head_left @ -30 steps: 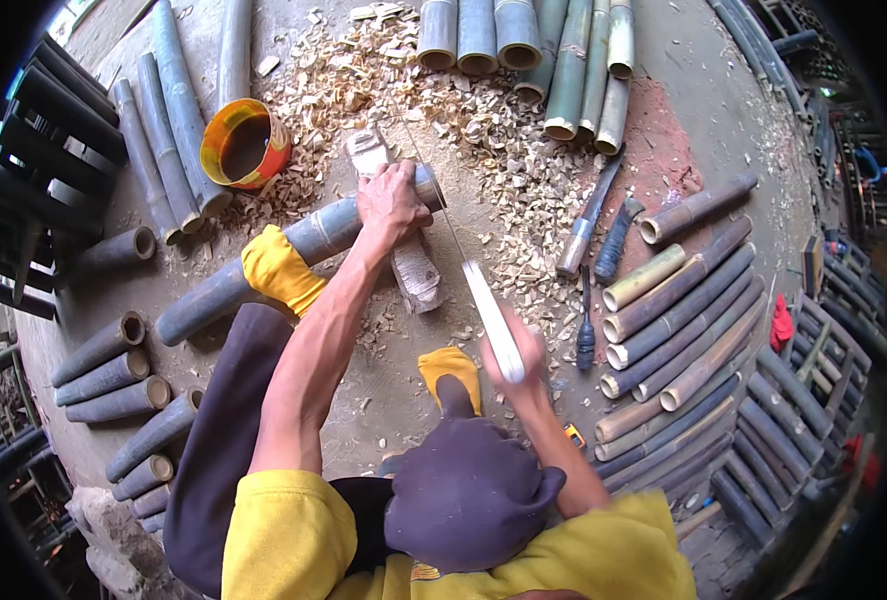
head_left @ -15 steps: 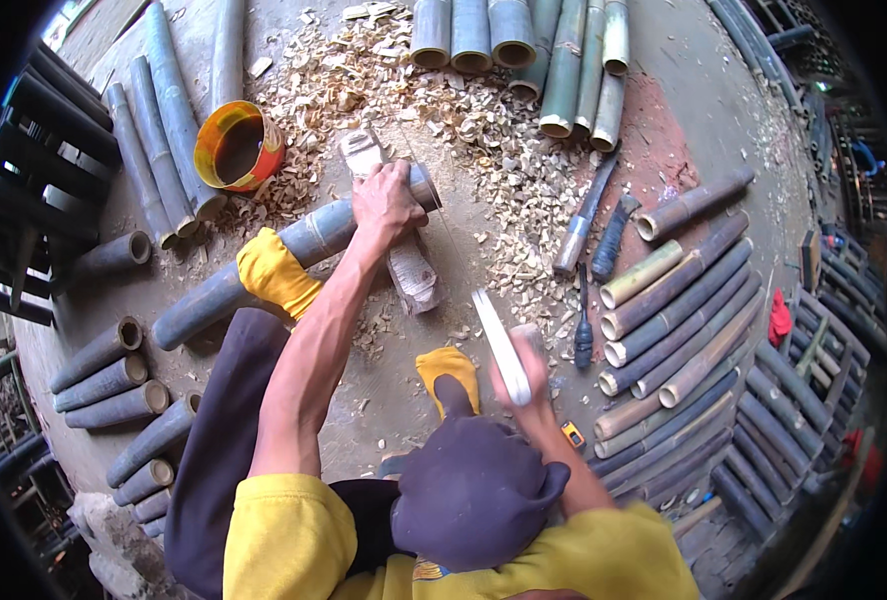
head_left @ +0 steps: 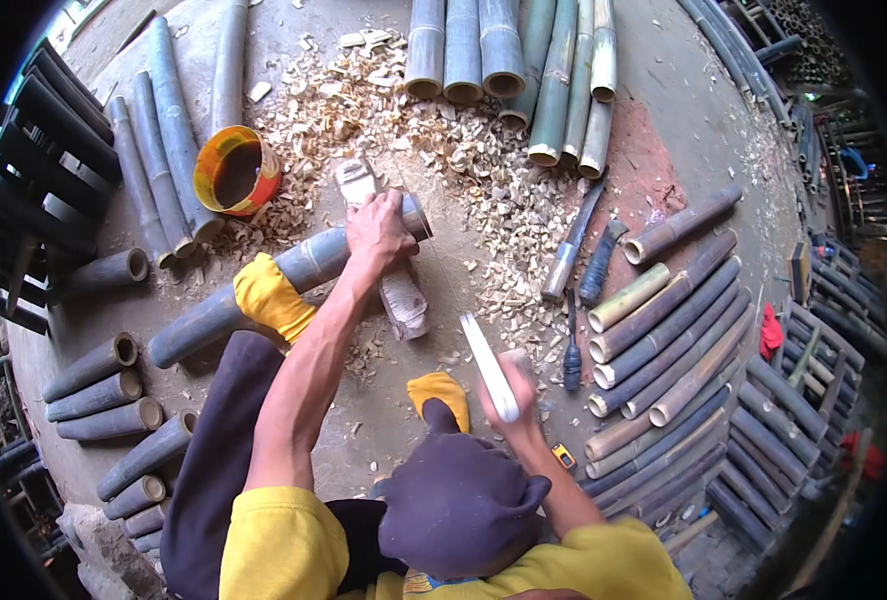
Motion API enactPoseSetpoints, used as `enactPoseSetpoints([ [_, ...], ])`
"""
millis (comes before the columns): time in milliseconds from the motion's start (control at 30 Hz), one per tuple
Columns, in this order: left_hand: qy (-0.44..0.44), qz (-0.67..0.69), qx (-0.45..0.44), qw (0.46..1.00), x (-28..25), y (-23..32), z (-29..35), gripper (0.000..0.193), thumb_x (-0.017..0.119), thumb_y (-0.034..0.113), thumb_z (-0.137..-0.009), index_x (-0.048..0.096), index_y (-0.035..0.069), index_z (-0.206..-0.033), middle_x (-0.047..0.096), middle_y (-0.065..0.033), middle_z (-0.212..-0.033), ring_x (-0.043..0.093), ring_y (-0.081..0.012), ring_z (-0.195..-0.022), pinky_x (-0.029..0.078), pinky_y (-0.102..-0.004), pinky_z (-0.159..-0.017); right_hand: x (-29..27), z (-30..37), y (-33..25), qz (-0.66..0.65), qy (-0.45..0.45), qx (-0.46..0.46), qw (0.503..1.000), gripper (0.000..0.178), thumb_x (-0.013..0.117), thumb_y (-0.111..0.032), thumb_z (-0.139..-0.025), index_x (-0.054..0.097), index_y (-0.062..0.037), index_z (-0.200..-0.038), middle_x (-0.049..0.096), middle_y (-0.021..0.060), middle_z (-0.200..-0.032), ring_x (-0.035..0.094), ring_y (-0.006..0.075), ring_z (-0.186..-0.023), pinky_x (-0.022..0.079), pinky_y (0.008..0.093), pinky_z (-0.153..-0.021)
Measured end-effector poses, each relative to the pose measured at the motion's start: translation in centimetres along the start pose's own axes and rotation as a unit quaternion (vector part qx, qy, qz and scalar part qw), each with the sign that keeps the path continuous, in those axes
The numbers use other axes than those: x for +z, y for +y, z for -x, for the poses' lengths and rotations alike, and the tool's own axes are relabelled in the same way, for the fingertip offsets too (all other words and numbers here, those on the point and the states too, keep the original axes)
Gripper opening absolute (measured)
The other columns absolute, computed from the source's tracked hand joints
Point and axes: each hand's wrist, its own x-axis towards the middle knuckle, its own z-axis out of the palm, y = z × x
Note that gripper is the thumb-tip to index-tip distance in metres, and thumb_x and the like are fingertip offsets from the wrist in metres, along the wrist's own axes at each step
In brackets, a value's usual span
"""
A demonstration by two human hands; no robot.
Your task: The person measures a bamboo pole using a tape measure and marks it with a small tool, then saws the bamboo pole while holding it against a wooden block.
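Your left hand [head_left: 380,232] is on top of the thick bamboo pole [head_left: 309,262], its fingers curled over the pole near the end, where it lies across a pale wooden block [head_left: 404,302] on the floor [head_left: 349,450]. Your right hand [head_left: 516,380], blurred, has its fingers wrapped round the white handle of the saw [head_left: 488,365]; the blade is too faint to follow clearly. A yellow-covered foot [head_left: 272,295] rests against the pole, left of your left hand. Up and to your left stands the open yellow-and-red bucket [head_left: 267,187], partly filled with something dark brown; you cannot tell from here whether it is liquid. Pale wood chips [head_left: 464,150] lie beside the bucket, and hollow bamboo lengths [head_left: 172,130] lie just to its left.
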Motion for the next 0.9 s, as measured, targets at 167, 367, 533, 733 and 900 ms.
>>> enactPoseSetpoints([
  [167,-0.033,0.039,0.000,0.999,0.5,1.1,-0.6,0.058,0.076,0.026,-0.050,0.055,0.010,-0.101,0.063,-0.0089,-0.097,0.057,-0.0261,-0.099,0.045,-0.0428,-0.082,3.8,-7.0,0.8,-0.057,0.042,0.038,0.997,0.024,0.065,-0.005,-0.075,0.057,0.0045,-0.096,0.060,0.0128,-0.073,0.060,0.0211,-0.064,0.047,0.0314,-0.058],
  [367,-0.024,0.015,-0.003,1.000,-0.1,-0.8,-0.1,0.055,0.075,0.026,-0.050,0.055,0.010,-0.099,0.063,-0.0083,-0.099,0.057,-0.0259,-0.101,0.045,-0.0448,-0.083,-6.0,11.3,-3.1,0.071,-0.004,0.067,0.995,0.040,0.064,-0.008,-0.071,0.059,0.0078,-0.107,0.067,0.0196,-0.086,0.068,0.0272,-0.071,0.054,0.0338,-0.065],
  [533,0.013,0.041,0.014,0.999,-0.2,1.3,-0.4,0.055,0.074,0.025,-0.051,0.055,0.010,-0.100,0.062,-0.0073,-0.100,0.056,-0.0263,-0.102,0.044,-0.0458,-0.085,0.5,-0.3,2.5,-0.015,0.003,0.033,0.999,0.038,0.062,-0.003,-0.071,0.057,0.0053,-0.107,0.064,0.0194,-0.082,0.065,0.0299,-0.069,0.051,0.0364,-0.061],
  [733,-0.039,0.047,-0.015,0.998,0.2,-0.5,-0.1,0.054,0.077,0.025,-0.053,0.055,0.010,-0.100,0.063,-0.0074,-0.097,0.058,-0.0264,-0.098,0.046,-0.0425,-0.079,1.3,-1.8,0.7,-0.049,0.010,-0.011,0.999,0.036,0.060,-0.003,-0.075,0.056,0.0035,-0.109,0.063,0.0154,-0.080,0.064,0.0255,-0.069,0.050,0.0332,-0.061],
  [900,-0.009,-0.005,-0.004,1.000,-0.3,-0.1,0.2,0.049,0.078,0.025,-0.055,0.056,0.010,-0.095,0.063,-0.0051,-0.098,0.058,-0.0242,-0.101,0.046,-0.0447,-0.081,-3.1,11.1,3.8,0.028,-0.013,0.079,0.996,0.037,0.059,-0.005,-0.076,0.056,0.0052,-0.111,0.062,0.0136,-0.077,0.064,0.0192,-0.067,0.050,0.0310,-0.059],
])
